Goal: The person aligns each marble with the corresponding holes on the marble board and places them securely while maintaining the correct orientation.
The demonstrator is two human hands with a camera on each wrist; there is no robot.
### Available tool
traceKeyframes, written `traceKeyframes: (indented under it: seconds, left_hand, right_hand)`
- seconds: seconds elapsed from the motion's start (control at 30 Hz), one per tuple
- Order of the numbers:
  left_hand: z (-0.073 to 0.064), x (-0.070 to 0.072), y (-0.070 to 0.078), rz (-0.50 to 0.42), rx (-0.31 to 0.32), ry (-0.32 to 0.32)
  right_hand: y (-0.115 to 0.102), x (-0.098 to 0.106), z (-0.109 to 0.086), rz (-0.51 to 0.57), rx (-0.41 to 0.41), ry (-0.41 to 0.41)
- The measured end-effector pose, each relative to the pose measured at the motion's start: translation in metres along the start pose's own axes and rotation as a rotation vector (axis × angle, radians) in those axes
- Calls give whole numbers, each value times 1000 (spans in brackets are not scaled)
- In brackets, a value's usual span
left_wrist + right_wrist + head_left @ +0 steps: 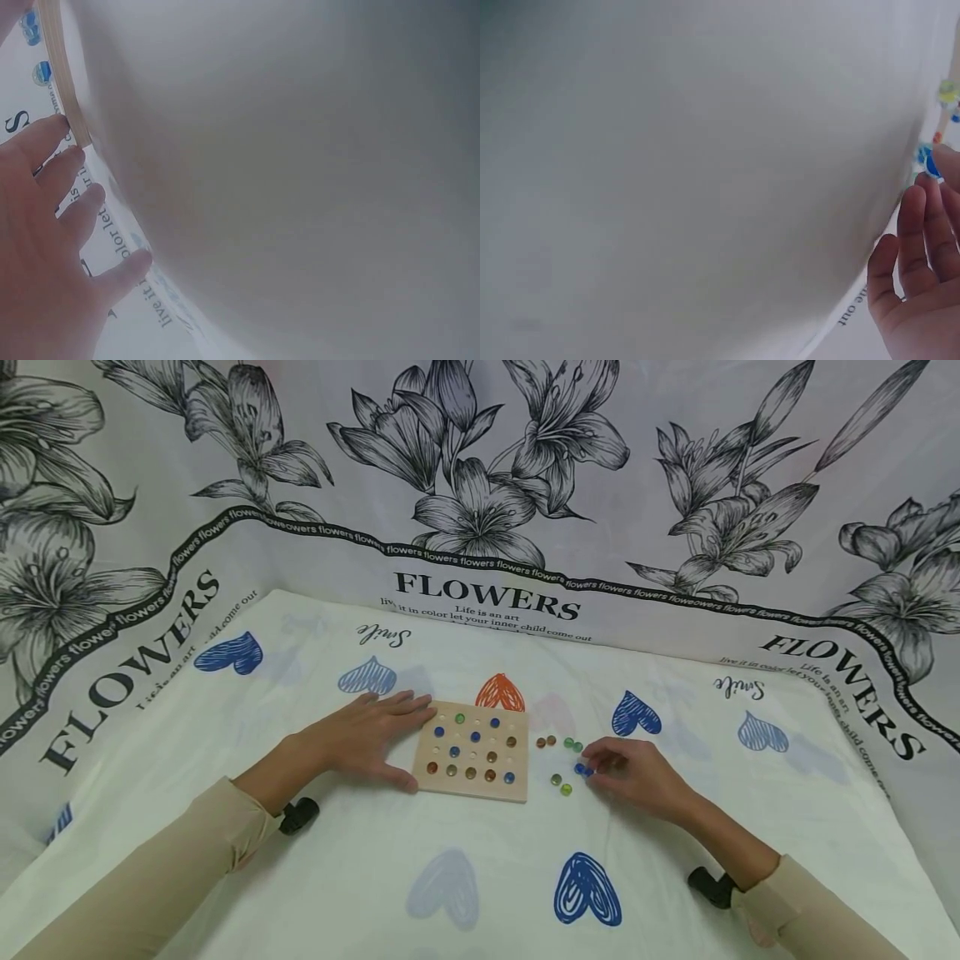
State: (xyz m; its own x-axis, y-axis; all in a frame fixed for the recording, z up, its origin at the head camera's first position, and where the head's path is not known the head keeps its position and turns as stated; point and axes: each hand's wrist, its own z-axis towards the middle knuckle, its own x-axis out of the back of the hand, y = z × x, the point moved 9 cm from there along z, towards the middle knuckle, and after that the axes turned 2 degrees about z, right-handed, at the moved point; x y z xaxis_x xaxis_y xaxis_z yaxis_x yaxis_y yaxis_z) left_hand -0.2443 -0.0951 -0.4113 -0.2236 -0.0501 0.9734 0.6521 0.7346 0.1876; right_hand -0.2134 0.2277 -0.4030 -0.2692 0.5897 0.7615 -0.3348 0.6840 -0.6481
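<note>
A light wooden board [462,739] with rows of round hollows lies flat in front of me, with blue, green, amber and red-brown glass marbles in many of them. My left hand [372,735] rests at its left edge, fingers spread straight, fingertips on the far corner and thumb at the near one. Right of the board, my right hand [637,777] pinches a blue marble [931,161] between thumb and fingertips. Another blue marble [580,768] sits right beside those fingertips. The wrist views catch the hands only at their edges.
Loose marbles lie between the board and my right hand: a red-brown pair [551,740], a green pair [568,742] and a yellowish pair [566,790]. A white cloth [337,877] printed with hearts covers the table. A flower-print curtain [480,585] stands behind it.
</note>
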Motion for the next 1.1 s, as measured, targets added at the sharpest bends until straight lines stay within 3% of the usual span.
traceKeyframes:
  seconds: [0.33, 0.63, 1.1]
  left_hand:
    - [-1, 2, 1, -7, 2, -7]
    - [-1, 2, 2, -15, -3, -2]
    - [-1, 2, 2, -19, -18, 5]
  right_hand:
    - [-18, -3, 13, 71, 24, 4]
    - [-44, -13, 31, 88, 113, 12]
    - [-68, -43, 49, 92, 152, -59]
